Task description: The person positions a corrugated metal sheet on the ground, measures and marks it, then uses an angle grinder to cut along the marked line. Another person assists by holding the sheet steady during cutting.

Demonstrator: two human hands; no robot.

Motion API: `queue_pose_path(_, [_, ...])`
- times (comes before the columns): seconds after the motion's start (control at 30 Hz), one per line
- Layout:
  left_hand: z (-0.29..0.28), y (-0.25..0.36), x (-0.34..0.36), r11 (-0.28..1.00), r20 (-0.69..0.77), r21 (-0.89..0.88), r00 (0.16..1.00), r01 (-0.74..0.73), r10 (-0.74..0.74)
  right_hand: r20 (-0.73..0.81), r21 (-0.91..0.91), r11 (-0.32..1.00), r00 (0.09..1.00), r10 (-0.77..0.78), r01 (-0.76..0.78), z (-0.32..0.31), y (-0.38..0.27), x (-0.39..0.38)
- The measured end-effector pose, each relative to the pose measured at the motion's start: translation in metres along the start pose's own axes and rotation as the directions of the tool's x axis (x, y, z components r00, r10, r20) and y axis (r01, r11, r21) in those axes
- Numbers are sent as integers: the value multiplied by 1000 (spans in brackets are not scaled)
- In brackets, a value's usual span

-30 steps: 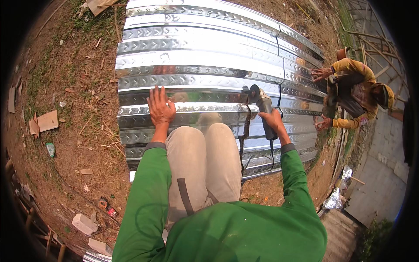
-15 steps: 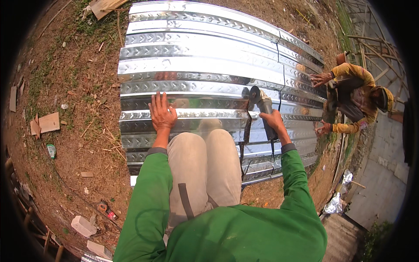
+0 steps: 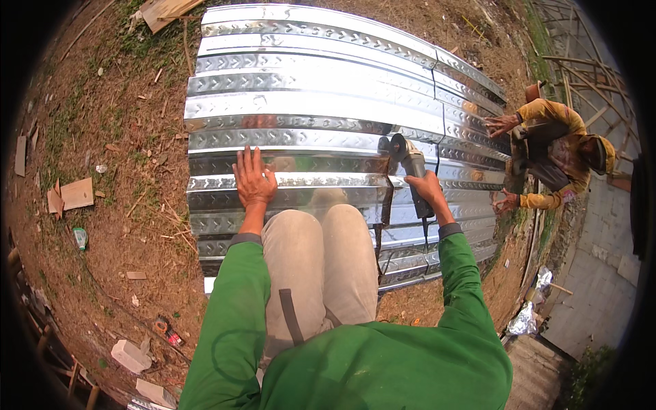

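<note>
Shiny corrugated metal decking sheets [image 3: 321, 82] lie beneath my knees and both arms. Flat on a ridge near their left end rests my left hand [image 3: 255, 181], its fingers spread. My right hand [image 3: 428, 189] is wrapped round the grey body of an angle grinder [image 3: 415, 167]. The grinder's disc [image 3: 398, 147] points away from me and sits at the sheet, beside a dark jagged cut edge [image 3: 387, 201] that runs back toward my knees. Whether the disc touches metal I cannot tell. A cord hangs from the tool's rear.
A co-worker in a yellow top [image 3: 557, 150] crouches at the sheets' right end, both hands on the metal. Cardboard pieces [image 3: 75, 193], pale blocks [image 3: 131, 356] and an orange-and-black tool [image 3: 166, 329] lie on the dirt at left. Crumpled foil [image 3: 523, 319] sits at lower right.
Hardly anything differs. My left hand keeps its place on the sheet, and the grinder in my right hand stays at nearly the same spot.
</note>
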State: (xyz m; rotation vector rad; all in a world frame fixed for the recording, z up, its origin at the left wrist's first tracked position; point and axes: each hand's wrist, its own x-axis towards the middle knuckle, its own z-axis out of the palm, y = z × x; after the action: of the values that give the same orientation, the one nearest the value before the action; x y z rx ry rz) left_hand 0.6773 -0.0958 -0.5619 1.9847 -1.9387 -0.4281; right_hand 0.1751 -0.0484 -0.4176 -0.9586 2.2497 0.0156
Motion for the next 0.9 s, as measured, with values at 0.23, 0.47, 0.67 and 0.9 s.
queue_pose_path(0.23, [-1, 0, 0, 1000, -13, 9, 1000, -7, 7, -36, -13, 999, 999, -36, 35, 2, -3, 2])
queue_pose_path(0.47, [-1, 1, 1, 1000, 23, 0, 1000, 21, -21, -63, -54, 998, 997, -39, 36, 4, -11, -3])
queue_pose_path(0.67, [1, 0, 1, 1000, 29, 2, 999, 12, -12, -103, -44, 997, 993, -65, 61, 5, -16, -7])
queue_pose_path(0.9, [2, -1, 0, 1000, 2, 14, 1000, -3, 3, -100, -36, 998, 993, -61, 58, 4, -17, -1])
